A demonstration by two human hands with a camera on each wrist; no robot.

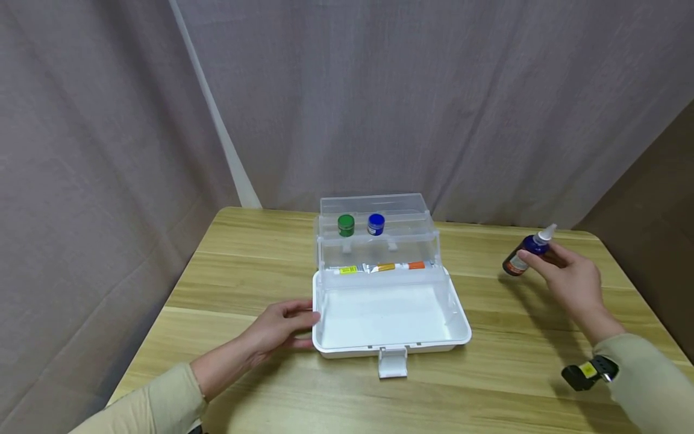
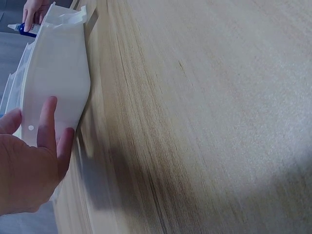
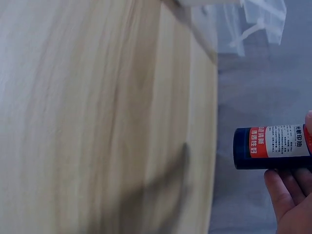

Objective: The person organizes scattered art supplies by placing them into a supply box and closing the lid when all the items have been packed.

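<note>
A white plastic storage box [image 1: 379, 349] stands unlatched with its clear tiers [image 1: 379, 244] folded up and back. At its left side is my left hand [image 1: 284, 328], the thumb at the rim and extended fingers against the outer wall [image 2: 58, 63]. To the right, my right hand [image 1: 577, 280] grips a dark blue ink bottle [image 1: 525, 253] with a white nozzle cap, held tilted above the table. Its red and white label [image 3: 278, 141] faces the right wrist camera. The bottom compartment of the box holds nothing visible.
A green-lidded jar [image 1: 346, 225] and a blue-lidded jar [image 1: 376, 224] sit in an upper tier. Several paint tubes [image 1: 386, 267] lie in the lower tier. The front latch [image 1: 393, 363] hangs down. Grey curtain [image 1: 347, 108] rises behind the wooden table [image 1: 260, 259].
</note>
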